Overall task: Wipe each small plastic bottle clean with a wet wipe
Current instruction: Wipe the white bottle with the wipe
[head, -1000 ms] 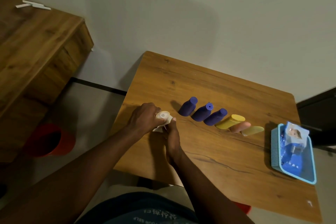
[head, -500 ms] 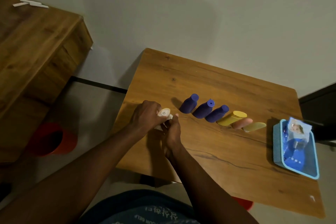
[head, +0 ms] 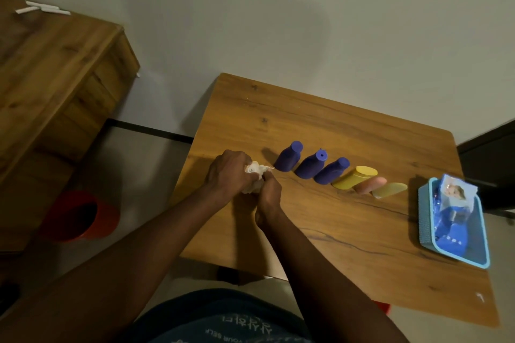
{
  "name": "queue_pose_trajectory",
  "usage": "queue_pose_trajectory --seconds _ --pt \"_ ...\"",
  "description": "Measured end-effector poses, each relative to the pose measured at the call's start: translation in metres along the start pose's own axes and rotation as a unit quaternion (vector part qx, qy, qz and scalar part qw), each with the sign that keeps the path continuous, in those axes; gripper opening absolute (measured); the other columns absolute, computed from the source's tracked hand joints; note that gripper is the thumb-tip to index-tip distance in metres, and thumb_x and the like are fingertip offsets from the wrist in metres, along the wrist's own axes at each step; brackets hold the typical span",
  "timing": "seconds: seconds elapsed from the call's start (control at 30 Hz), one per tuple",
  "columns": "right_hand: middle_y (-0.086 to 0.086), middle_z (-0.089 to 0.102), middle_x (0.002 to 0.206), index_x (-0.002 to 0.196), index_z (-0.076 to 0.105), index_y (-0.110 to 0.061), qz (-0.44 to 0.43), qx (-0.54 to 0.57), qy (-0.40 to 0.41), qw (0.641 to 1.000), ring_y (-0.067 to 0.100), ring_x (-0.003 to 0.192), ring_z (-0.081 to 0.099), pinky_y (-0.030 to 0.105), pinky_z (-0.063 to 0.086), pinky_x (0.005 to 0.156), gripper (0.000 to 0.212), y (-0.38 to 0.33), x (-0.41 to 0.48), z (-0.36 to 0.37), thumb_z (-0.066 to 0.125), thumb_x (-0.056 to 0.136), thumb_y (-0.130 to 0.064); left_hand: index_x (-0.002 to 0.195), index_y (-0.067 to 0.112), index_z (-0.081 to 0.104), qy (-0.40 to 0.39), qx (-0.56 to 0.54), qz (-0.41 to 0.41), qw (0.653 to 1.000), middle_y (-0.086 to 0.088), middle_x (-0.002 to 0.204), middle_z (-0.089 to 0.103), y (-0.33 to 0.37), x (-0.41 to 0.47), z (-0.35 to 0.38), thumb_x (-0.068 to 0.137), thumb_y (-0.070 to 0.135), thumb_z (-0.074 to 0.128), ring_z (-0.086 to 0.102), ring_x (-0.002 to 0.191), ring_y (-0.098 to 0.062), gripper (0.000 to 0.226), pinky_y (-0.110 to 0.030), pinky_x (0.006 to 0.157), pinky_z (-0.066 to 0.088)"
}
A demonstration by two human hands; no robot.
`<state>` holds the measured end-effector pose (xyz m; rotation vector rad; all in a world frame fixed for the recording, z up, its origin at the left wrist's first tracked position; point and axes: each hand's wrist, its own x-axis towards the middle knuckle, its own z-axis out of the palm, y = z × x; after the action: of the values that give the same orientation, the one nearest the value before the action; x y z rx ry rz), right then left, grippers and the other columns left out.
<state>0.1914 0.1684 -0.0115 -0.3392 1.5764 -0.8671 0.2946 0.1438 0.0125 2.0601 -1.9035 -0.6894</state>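
The person is bent over the near left corner of the wooden surface (head: 334, 231), working on a small white bottle (head: 251, 169) held just above the wood. The left hand (head: 230, 172) has its fingers (head: 242, 163) curled round the bottle's body with the capped end pointing up towards their face, which looks like a way of holding it steady while the other hand does the rubbing. The right hand (head: 269, 195) has its fingers (head: 267, 179) pinching a crumpled wet wipe (head: 257, 182) against the side of the bottle, so the wipe is wrapped partly round it and hides most of the lower half. To their right the remaining bottles lie tipped on their sides in a slanting row, close together: three purple bottles (head: 310, 164), then a yellow bottle (head: 354, 181), a pink bottle (head: 370, 185) and a pale yellow bottle (head: 390, 190). I would guess that row is the queue waiting its turn, though from here I cannot tell whether any are already cleaned. At the far right edge sits a light blue tray (head: 425, 220) with a pack of wipes (head: 457, 195) propped in it, within reach for a fresh sheet. A red bucket (head: 80, 214) stands on the floor to the left, beside a wooden cabinet (head: 55, 78).
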Motion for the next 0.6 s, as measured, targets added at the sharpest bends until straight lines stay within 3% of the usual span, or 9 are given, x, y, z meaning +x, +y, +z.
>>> queue_pose_trajectory --seconds 0.17,0.27,0.4,0.53,0.6 --pt "0.008 0.076 0.088 0.094 0.075 -0.013 -0.018 0.042 -0.032 0.998 0.019 0.079 0.069 0.034 0.053 0.070 0.031 0.006 -0.022 -0.010 0.046 0.101 -0.022 0.122 0.015 0.072 0.000 -0.018 -0.008 1.000 -0.006 0.119 0.072 -0.001 0.001 0.001 0.078 0.051 0.080 0.068 0.103 -0.023 0.057 -0.031 0.075 0.054" --pt "0.006 0.075 0.087 0.093 0.074 -0.013 -0.042 0.075 -0.041 0.995 0.014 0.076 0.068 0.036 0.052 0.075 0.030 0.003 -0.031 -0.014 0.047 0.103 -0.022 0.109 0.013 0.075 -0.013 -0.041 -0.015 0.999 -0.005 0.108 0.074 -0.002 0.001 0.000 0.077 0.053 0.080 0.067 0.090 -0.018 0.052 -0.023 0.059 0.041" --pt "0.006 0.072 0.086 0.088 0.071 -0.014 -0.064 0.084 -0.037 0.994 0.015 0.078 0.066 0.039 0.051 0.076 0.029 -0.007 -0.025 -0.015 0.045 0.101 -0.021 0.087 0.016 0.073 -0.022 -0.043 -0.014 0.999 -0.001 0.089 0.072 0.001 0.000 -0.001 0.077 0.053 0.081 0.063 0.075 -0.017 0.040 -0.029 0.057 0.044" --pt "0.009 0.070 0.090 0.103 0.070 -0.005 -0.059 0.080 -0.050 0.994 0.015 0.074 0.064 0.031 0.050 0.067 0.039 -0.017 -0.017 -0.012 0.041 0.106 -0.031 0.108 0.014 0.075 -0.022 -0.042 -0.020 0.999 -0.002 0.099 0.074 0.002 -0.001 -0.001 0.079 0.046 0.081 0.068 0.084 -0.016 0.044 -0.038 0.071 0.058" --pt "0.008 0.072 0.089 0.106 0.071 -0.004 -0.059 0.067 -0.058 0.994 0.015 0.075 0.066 0.031 0.050 0.066 0.042 -0.016 -0.017 -0.013 0.040 0.107 -0.032 0.106 0.012 0.074 -0.020 -0.048 -0.021 0.998 -0.003 0.099 0.074 0.001 -0.001 0.000 0.079 0.045 0.082 0.066 0.082 -0.015 0.043 -0.037 0.068 0.056"
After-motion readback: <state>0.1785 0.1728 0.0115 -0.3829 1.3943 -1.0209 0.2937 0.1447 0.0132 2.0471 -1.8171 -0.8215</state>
